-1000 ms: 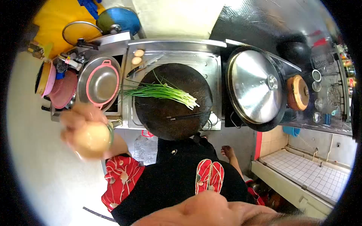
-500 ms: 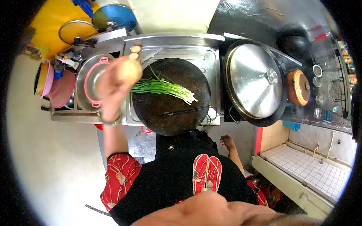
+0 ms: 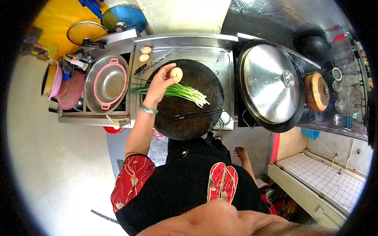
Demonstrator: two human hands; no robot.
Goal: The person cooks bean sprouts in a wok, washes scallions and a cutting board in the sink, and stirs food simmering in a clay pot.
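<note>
My left hand pinches an egg above the back-left part of a round dark chopping board; the egg's upper side carries a small dark mark. Below the hand, a bunch of green scallions lies across the board, its white ends pointing right. Dark chopsticks rest nearer the front. Two more eggs sit on the steel counter at the back left, beside a knife. Down at my side hangs my right hand, fingers loosely apart, with nothing visible in it.
Left of the board, a pink-rimmed strainer sits inside a steel bowl. On the right stands a large wok with a steel lid, then a wooden-looking lidded pot. Pot lids lean at the back left.
My left hand has swung right with the egg, from over the strainer side to above the board. The knife and the strainer are now uncovered. My right hand stays low.
</note>
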